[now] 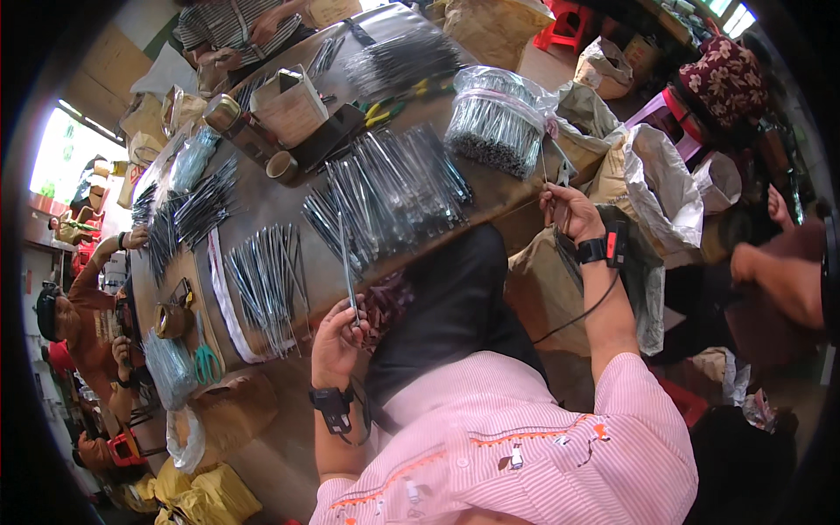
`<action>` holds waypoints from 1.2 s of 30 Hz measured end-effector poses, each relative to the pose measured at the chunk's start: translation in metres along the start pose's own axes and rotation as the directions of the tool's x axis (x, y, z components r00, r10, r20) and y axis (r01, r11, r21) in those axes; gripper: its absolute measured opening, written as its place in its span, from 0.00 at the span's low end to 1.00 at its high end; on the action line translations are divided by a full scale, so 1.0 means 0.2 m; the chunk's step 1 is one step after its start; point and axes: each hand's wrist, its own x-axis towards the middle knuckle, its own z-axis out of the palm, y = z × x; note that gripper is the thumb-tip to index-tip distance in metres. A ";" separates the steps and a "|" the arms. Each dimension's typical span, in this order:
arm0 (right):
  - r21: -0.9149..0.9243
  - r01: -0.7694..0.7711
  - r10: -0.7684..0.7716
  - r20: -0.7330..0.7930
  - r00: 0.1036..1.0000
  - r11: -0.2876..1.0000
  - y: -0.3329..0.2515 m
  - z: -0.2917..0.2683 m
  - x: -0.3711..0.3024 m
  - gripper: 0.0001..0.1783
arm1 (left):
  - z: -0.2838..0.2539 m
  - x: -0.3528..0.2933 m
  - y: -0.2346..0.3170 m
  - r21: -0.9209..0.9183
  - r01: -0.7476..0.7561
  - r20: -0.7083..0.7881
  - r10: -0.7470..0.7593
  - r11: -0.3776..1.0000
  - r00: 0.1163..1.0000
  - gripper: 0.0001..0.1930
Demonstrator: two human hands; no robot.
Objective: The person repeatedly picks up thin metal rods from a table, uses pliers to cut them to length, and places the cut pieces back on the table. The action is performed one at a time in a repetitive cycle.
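Note:
My left hand (339,343) is closed near the table's front edge, pinching a few thin silvery strips (347,262) that stick up from the fingers. My right hand (573,213) is raised off the table's right side, fingers pinched around a thin, light-coloured strip (544,162); its exact kind is too small to make out. Between the hands, a wide spread of loose silvery strips (394,192) covers the table. A smaller fan of strips (267,276) lies left of my left hand. Just beyond my right hand stands a thick, plastic-wrapped bundle of strips (497,122).
On the brown table (350,114) are a cardboard box (289,107), a metal flask (236,122), a cup (282,166), yellow-handled pliers (378,114) and teal scissors (207,363). Open sacks (656,184) crowd the right. Co-workers sit at the far side, left and right.

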 end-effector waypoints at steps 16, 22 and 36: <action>0.156 0.067 -0.081 0.083 0.993 0.985 -0.08 0.03 0.23 0.06 | 0.05 -0.04 -0.08 0.096 0.048 0.033 -0.051 0.994 0.998 0.13; 0.122 0.005 -0.019 0.117 0.993 0.992 -0.04 0.05 0.17 0.06 | 0.05 -0.05 -0.09 0.106 0.054 0.027 -0.057 0.993 0.998 0.14; 0.196 0.057 -0.090 0.165 0.982 0.979 0.10 0.23 -0.06 0.06 | 0.14 -0.05 -0.12 0.151 -0.050 0.099 0.035 0.987 0.994 0.16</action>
